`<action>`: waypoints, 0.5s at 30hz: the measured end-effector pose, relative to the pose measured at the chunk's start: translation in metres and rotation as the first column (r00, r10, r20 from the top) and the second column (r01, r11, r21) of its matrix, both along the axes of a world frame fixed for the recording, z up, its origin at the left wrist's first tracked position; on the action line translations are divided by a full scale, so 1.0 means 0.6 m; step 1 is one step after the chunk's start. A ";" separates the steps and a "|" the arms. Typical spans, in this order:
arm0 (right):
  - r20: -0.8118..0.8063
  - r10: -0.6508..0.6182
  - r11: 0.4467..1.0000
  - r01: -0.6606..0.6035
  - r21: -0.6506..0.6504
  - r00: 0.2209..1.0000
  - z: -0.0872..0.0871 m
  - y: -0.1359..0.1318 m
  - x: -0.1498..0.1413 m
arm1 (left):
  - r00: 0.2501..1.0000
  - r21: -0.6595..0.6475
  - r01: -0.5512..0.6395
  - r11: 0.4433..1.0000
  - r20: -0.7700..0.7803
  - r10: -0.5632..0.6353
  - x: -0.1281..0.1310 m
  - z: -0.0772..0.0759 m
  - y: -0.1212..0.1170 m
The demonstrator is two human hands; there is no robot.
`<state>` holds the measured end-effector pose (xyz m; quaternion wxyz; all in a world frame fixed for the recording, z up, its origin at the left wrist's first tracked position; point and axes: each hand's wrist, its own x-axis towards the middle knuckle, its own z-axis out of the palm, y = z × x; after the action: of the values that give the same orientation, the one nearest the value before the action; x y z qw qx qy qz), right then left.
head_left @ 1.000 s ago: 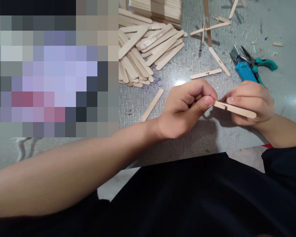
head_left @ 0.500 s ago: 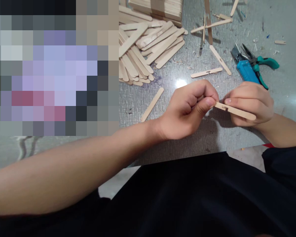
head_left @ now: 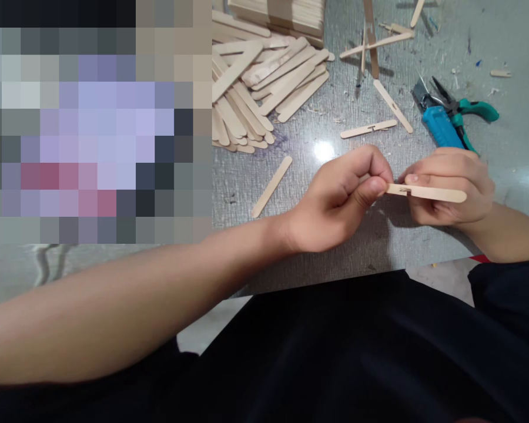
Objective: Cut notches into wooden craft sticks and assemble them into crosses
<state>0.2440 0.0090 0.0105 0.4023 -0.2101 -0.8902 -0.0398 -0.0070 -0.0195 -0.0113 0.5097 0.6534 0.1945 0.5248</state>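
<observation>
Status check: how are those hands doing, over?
Left hand pinching notched wooden stick. Right hand close behind it, grip unclear. Blue tool and pliers beyond right hand.

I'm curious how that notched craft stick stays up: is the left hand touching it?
Touching. The head view shows the left hand pinching one end of the notched craft stick between thumb and forefinger.
</observation>
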 end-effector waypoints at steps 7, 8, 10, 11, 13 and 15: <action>-0.051 0.006 1.000 -0.006 0.005 0.999 0.010 -0.003 -0.012 | 1.000 0.010 -0.005 1.000 0.031 0.005 0.003 -0.009 0.000; -0.055 0.011 1.000 -0.011 0.016 0.998 0.011 -0.003 -0.013 | 1.000 -0.014 -0.006 1.000 0.012 0.007 0.003 -0.007 -0.001; -0.054 0.011 0.999 -0.009 0.037 0.998 0.014 -0.003 -0.014 | 1.000 -0.050 -0.005 0.999 -0.017 0.004 0.001 -0.002 -0.003; -0.051 0.002 0.999 0.001 0.042 0.999 0.016 -0.003 -0.014 | 1.000 -0.053 -0.002 0.999 -0.018 0.001 0.000 0.000 -0.004; -0.046 -0.002 0.999 0.003 0.041 0.999 0.018 -0.002 -0.012 | 1.000 -0.061 -0.003 0.998 -0.031 0.001 -0.001 0.002 -0.006; -0.049 0.028 0.999 -0.026 0.029 0.998 0.022 -0.003 -0.005 | 0.999 -0.048 -0.011 0.999 -0.042 0.009 0.000 0.001 -0.008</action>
<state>0.2409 0.0072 0.0235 0.4276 -0.1934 -0.8821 -0.0416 -0.0069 -0.0244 -0.0104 0.5183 0.6509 0.2210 0.5088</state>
